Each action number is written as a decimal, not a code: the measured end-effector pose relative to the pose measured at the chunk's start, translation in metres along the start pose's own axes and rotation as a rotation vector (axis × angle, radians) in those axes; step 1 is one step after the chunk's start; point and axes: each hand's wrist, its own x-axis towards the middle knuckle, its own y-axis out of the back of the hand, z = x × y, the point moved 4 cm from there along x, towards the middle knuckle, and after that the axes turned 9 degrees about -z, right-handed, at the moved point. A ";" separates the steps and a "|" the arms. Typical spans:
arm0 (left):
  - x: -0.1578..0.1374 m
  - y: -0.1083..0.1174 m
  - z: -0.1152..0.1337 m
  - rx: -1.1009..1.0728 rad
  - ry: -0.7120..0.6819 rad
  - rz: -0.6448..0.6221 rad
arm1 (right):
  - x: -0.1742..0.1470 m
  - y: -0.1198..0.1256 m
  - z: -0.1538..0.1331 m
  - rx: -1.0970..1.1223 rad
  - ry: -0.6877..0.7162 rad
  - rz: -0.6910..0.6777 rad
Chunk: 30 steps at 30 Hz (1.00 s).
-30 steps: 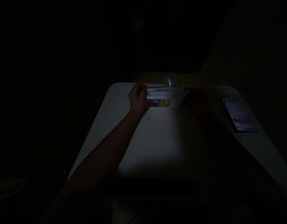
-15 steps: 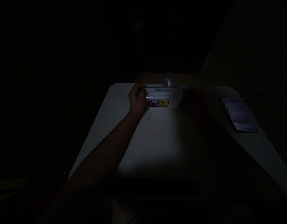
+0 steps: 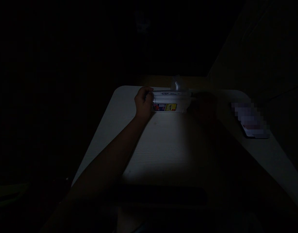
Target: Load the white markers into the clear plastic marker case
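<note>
A pale plastic box [image 3: 161, 98] with a blue and yellow label [image 3: 164, 107] on its front lies near the far edge of the white table [image 3: 158, 136]. My left hand [image 3: 143, 103] is closed round its left end, thumb at the front and fingers over the top. By the box's right end is my right hand [image 3: 203, 105], in deep shadow; its fingers cannot be made out. A clear plastic piece [image 3: 176, 83] sticks up behind the top of the box.
A phone-like flat thing [image 3: 250, 121], partly blurred out, lies on the right side of the table. A dark panel rises beyond the far edge. Something green [image 3: 10, 191] shows at the lower left. Most surroundings are black.
Almost everything sits slightly further right in view. My right hand appears to have shifted a little right at the box's end; the left keeps its hold.
</note>
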 end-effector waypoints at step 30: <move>0.002 0.002 0.001 -0.002 0.020 0.040 | -0.003 0.012 0.031 -0.435 -0.026 -0.201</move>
